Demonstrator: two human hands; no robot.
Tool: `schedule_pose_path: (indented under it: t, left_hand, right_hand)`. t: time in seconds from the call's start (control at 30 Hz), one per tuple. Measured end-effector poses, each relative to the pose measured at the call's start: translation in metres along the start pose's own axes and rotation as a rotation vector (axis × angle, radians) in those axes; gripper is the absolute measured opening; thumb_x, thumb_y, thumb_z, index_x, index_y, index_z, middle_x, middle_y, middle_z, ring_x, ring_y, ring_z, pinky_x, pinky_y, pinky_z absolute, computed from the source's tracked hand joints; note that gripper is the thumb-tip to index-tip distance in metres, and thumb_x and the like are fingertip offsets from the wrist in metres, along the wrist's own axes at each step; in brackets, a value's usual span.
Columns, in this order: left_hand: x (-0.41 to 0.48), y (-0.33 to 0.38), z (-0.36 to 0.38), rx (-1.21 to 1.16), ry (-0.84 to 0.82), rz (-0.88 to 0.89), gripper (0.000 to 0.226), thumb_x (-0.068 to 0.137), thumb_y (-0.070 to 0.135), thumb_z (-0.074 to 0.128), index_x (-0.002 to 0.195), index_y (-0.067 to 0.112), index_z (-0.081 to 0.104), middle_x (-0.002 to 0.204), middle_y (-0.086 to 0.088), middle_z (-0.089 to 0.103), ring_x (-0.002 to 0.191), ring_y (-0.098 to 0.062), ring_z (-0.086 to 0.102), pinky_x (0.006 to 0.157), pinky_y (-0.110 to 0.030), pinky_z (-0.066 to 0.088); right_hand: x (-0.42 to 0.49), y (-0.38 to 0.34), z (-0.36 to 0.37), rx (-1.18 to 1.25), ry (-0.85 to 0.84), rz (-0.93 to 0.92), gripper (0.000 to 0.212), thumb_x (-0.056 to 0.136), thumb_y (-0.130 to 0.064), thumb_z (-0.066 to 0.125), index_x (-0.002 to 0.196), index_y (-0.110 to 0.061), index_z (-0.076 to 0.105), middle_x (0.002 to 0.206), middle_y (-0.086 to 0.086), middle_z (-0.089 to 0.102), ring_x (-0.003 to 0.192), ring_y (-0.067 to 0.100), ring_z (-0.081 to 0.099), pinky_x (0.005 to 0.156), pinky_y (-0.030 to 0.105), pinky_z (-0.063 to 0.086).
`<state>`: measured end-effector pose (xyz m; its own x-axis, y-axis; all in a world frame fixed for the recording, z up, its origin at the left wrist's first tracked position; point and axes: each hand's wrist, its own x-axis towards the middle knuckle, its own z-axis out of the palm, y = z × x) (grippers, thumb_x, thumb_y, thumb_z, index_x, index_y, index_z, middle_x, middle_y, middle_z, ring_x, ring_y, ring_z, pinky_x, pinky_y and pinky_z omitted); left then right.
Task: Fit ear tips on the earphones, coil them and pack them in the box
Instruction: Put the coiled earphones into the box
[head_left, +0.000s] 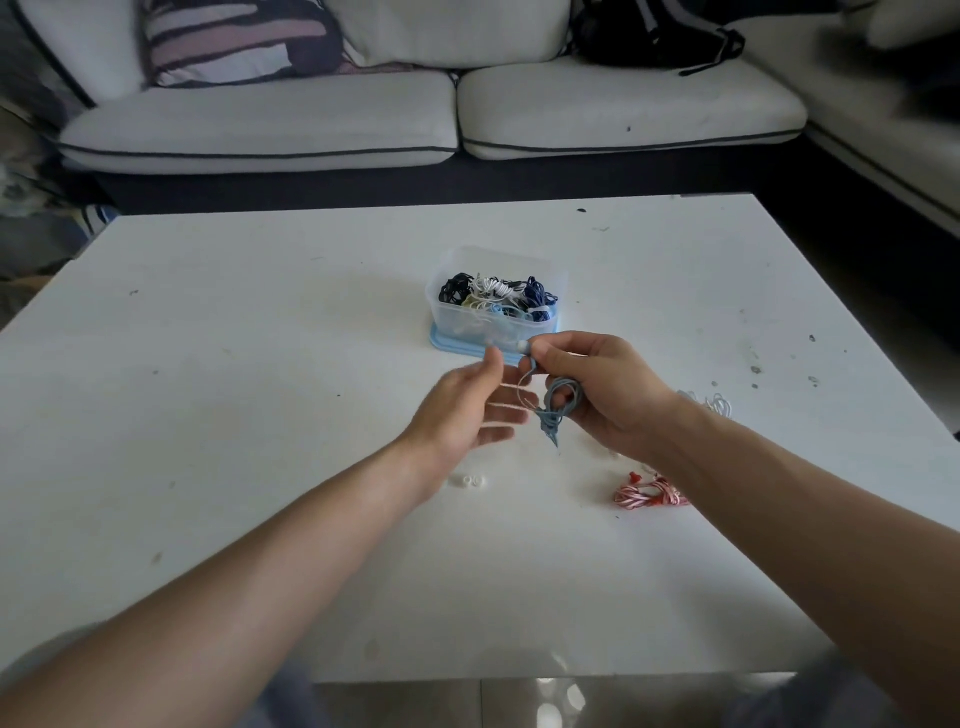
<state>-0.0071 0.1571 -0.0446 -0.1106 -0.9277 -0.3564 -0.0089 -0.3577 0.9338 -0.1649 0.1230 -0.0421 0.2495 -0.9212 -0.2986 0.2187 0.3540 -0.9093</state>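
My right hand grips a coiled grey-blue earphone cable above the white table, with one earbud and its pale tip pinched at the fingertips. A loose end of the coil hangs down below the fingers. My left hand hovers just left of the coil with its fingers straight and blurred, holding nothing. Behind the hands stands a clear plastic box on a blue lid, filled with several coiled earphones in black, white and blue.
A red-and-white coiled earphone lies on the table under my right forearm. A white cable lies to the right of my right wrist. Small white ear tips lie near my left wrist. A grey sofa stands beyond the table.
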Motion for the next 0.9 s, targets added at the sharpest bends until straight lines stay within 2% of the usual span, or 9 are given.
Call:
schedule_pose_path:
  t: [0.1, 0.2, 0.27, 0.33, 0.43, 0.57, 0.67, 0.8, 0.9]
  left_hand:
    - [-0.006, -0.003, 0.007, -0.062, -0.161, -0.138, 0.048, 0.100, 0.051, 0.042, 0.118, 0.013, 0.064, 0.109, -0.011, 0.070, 0.097, -0.024, 0.067, 0.088, -0.039, 0.051]
    - [-0.012, -0.003, 0.012, -0.193, -0.275, -0.160, 0.034, 0.097, 0.033, 0.055, 0.121, 0.009, 0.060, 0.106, -0.012, 0.068, 0.096, -0.033, 0.068, 0.088, -0.040, 0.053]
    - [-0.014, -0.002, 0.013, -0.230, -0.225, -0.111, 0.025, 0.097, 0.014, 0.056, 0.119, 0.002, 0.059, 0.102, -0.014, 0.067, 0.090, -0.034, 0.068, 0.082, -0.035, 0.057]
    - [-0.012, -0.001, 0.011, -0.220, -0.169, -0.068, 0.024, 0.096, 0.009, 0.059, 0.118, 0.000, 0.060, 0.098, -0.015, 0.067, 0.085, -0.032, 0.068, 0.079, -0.033, 0.058]
    - [-0.007, 0.002, 0.006, -0.114, -0.095, -0.033, 0.027, 0.093, 0.018, 0.066, 0.116, 0.005, 0.061, 0.093, -0.009, 0.071, 0.079, -0.026, 0.069, 0.070, -0.030, 0.057]
    - [0.008, 0.012, -0.004, 0.005, 0.084, 0.018, 0.038, 0.086, 0.027, 0.075, 0.117, 0.012, 0.059, 0.089, -0.005, 0.075, 0.068, -0.017, 0.066, 0.060, -0.025, 0.052]
    - [0.029, 0.022, -0.015, 0.066, 0.216, 0.074, 0.033, 0.081, 0.025, 0.080, 0.106, 0.011, 0.064, 0.089, -0.008, 0.074, 0.061, -0.015, 0.061, 0.056, -0.024, 0.050]
    - [0.069, 0.042, -0.033, 0.267, 0.340, 0.236, 0.018, 0.077, 0.024, 0.083, 0.087, 0.019, 0.069, 0.078, 0.005, 0.069, 0.066, -0.009, 0.062, 0.065, -0.022, 0.047]
    - [0.098, 0.055, -0.045, 0.477, 0.399, 0.330, 0.019, 0.076, 0.027, 0.083, 0.089, 0.020, 0.071, 0.084, 0.007, 0.070, 0.080, -0.008, 0.065, 0.068, -0.013, 0.044]
  right_hand:
    - [-0.002, -0.001, -0.002, 0.079, 0.025, 0.016, 0.011, 0.096, -0.007, 0.059, 0.092, 0.001, 0.066, 0.078, 0.009, 0.069, 0.050, 0.016, 0.058, 0.052, 0.024, 0.049]
    - [-0.004, -0.003, -0.001, 0.069, 0.061, 0.015, 0.012, 0.096, -0.008, 0.061, 0.097, 0.002, 0.067, 0.079, 0.009, 0.069, 0.051, 0.016, 0.054, 0.049, 0.026, 0.047]
    - [-0.006, -0.006, 0.001, 0.070, 0.091, 0.017, 0.013, 0.095, -0.006, 0.062, 0.101, 0.004, 0.066, 0.078, 0.011, 0.067, 0.052, 0.018, 0.059, 0.045, 0.027, 0.044]
    - [-0.005, -0.010, 0.000, 0.108, 0.123, 0.037, 0.011, 0.094, -0.003, 0.061, 0.101, 0.005, 0.066, 0.080, 0.016, 0.064, 0.058, 0.022, 0.060, 0.048, 0.028, 0.050]
    - [-0.002, -0.016, -0.003, 0.142, 0.144, 0.072, 0.009, 0.093, 0.000, 0.058, 0.093, 0.006, 0.065, 0.079, 0.018, 0.061, 0.063, 0.023, 0.060, 0.058, 0.030, 0.057]
    - [0.009, -0.031, -0.001, 0.116, 0.201, 0.124, 0.010, 0.091, 0.001, 0.058, 0.084, 0.004, 0.064, 0.065, 0.014, 0.064, 0.053, 0.019, 0.064, 0.055, 0.028, 0.059]
    - [0.029, -0.043, 0.005, 0.067, 0.236, 0.121, 0.009, 0.088, 0.002, 0.060, 0.080, 0.001, 0.063, 0.064, 0.011, 0.059, 0.059, 0.022, 0.066, 0.063, 0.034, 0.062]
    - [0.066, -0.056, 0.018, -0.040, 0.241, 0.045, 0.010, 0.091, -0.002, 0.060, 0.097, -0.002, 0.067, 0.077, 0.013, 0.061, 0.073, 0.027, 0.064, 0.074, 0.041, 0.062]
    - [0.095, -0.062, 0.021, -0.268, 0.240, 0.020, 0.017, 0.094, -0.004, 0.056, 0.099, -0.008, 0.072, 0.078, 0.012, 0.062, 0.062, 0.021, 0.063, 0.062, 0.033, 0.061]
